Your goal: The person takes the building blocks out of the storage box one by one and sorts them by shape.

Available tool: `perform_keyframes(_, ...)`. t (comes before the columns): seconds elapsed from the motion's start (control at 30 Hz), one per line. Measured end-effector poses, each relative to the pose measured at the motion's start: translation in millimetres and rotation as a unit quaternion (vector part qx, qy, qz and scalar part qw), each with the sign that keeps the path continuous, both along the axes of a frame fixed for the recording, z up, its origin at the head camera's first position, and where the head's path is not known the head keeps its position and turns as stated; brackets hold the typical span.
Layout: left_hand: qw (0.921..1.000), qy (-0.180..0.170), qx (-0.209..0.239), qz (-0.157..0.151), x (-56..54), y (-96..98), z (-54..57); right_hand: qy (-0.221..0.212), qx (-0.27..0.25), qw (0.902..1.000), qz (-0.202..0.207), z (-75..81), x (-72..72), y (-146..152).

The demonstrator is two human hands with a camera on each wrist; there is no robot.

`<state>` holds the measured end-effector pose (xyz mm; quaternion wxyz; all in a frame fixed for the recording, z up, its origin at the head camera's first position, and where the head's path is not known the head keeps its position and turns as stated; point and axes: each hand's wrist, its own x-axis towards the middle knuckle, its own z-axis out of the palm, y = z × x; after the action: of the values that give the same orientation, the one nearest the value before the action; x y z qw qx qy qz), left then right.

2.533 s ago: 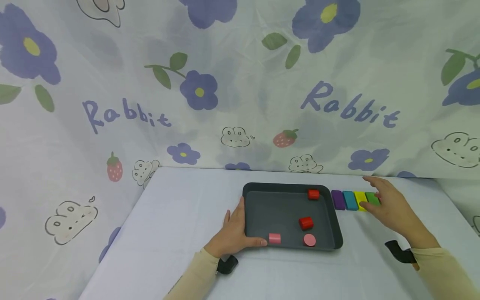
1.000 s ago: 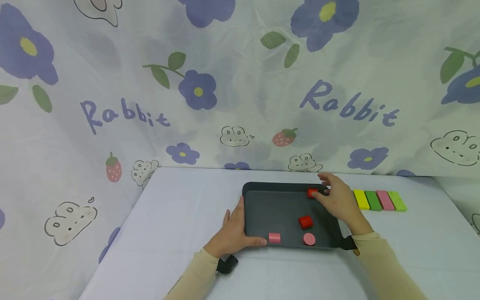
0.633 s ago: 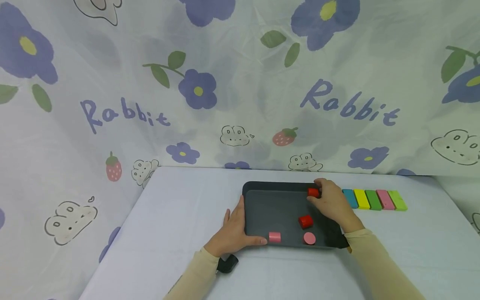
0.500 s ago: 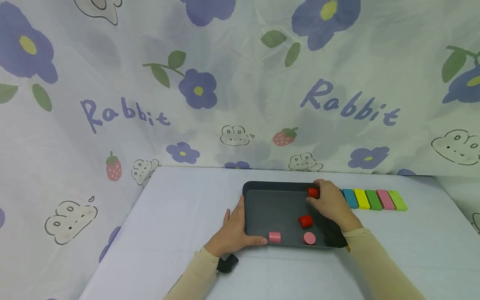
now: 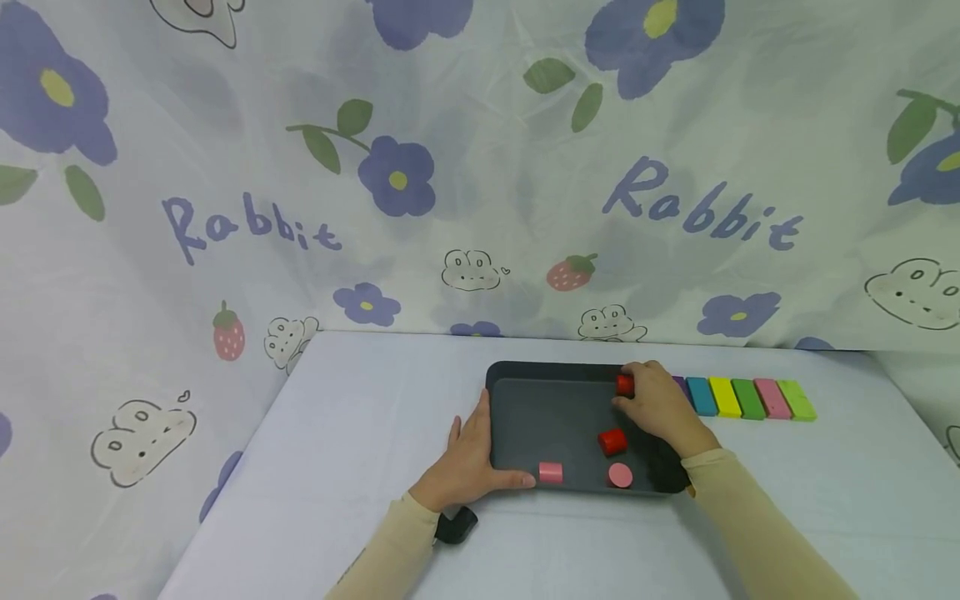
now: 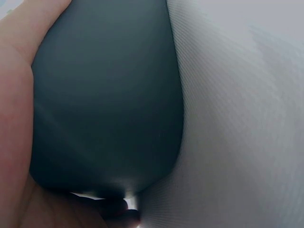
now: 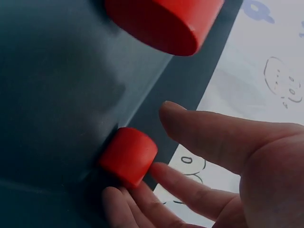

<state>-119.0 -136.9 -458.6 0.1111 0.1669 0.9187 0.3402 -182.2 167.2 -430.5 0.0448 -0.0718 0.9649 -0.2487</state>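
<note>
My left hand (image 5: 472, 467) lies at the near left corner of a dark grey tray (image 5: 540, 421), fingers straight along its left side and thumb along the front rim. In the left wrist view, the tray's wall (image 6: 109, 104) fills the space beside the thumb. My right hand (image 5: 662, 407) reaches over the tray's right side to a red cylinder (image 5: 625, 385) in the far right corner. The right wrist view shows fingertips right at this cylinder (image 7: 129, 156), the thumb (image 7: 204, 133) held apart from it. Another red cylinder (image 5: 612, 442) lies nearer the tray's front.
Two pink cylinders, one on its side (image 5: 551, 472) and one with its round face showing (image 5: 620, 476), sit along the tray's front. Right of the tray runs a row of coloured blocks (image 5: 725, 397) on the white tablecloth (image 5: 375, 433). A printed curtain (image 5: 465, 167) hangs behind.
My right hand has moved left, from over the coloured blocks to the far red cylinder, shifting slightly further left in the last half second. The left hand stays at the tray corner.
</note>
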Motion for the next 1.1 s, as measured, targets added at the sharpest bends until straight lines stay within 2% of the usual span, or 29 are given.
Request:
perform_keyframes(0.3,1.0,0.001,0.001,0.0,0.8,1.0,-0.2,0.014,0.028,0.9994,0.015,0.0,-1.0,-0.4)
perform_keyframes(0.67,1.0,0.0,-0.002,-0.004,0.0,0.5,-1.5,0.0,0.045,0.9983,0.036,-0.5,-4.2,-0.1)
perform_keyframes(1.1,1.0,-0.002,-0.001,0.0,0.1,0.4,0.0,-0.013,0.043,0.9986,0.028,-2.3,-8.4,-2.9)
